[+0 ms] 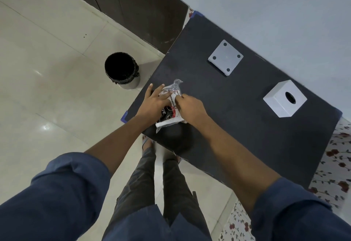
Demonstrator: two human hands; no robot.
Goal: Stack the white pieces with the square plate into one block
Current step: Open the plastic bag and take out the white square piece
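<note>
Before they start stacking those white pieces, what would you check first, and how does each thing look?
1. Both hands free: not ok; left hand and right hand hold a plastic packet.
2. Square plate reachable, uncovered: ok.
3. White box with round hole upright on the table: ok.
4. Pieces apart, not yet stacked: ok.
5. Packet's contents: cannot tell.

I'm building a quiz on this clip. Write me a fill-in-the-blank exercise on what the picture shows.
1. Both hands, left and right, hold a clear plastic ____.
2. The square plate has ____ dark holes, one near each corner.
3. The white box has one round ____ in its top face.
4. A black bin stands on the ____, beside the table.

Missing words: packet; four; hole; floor
</note>
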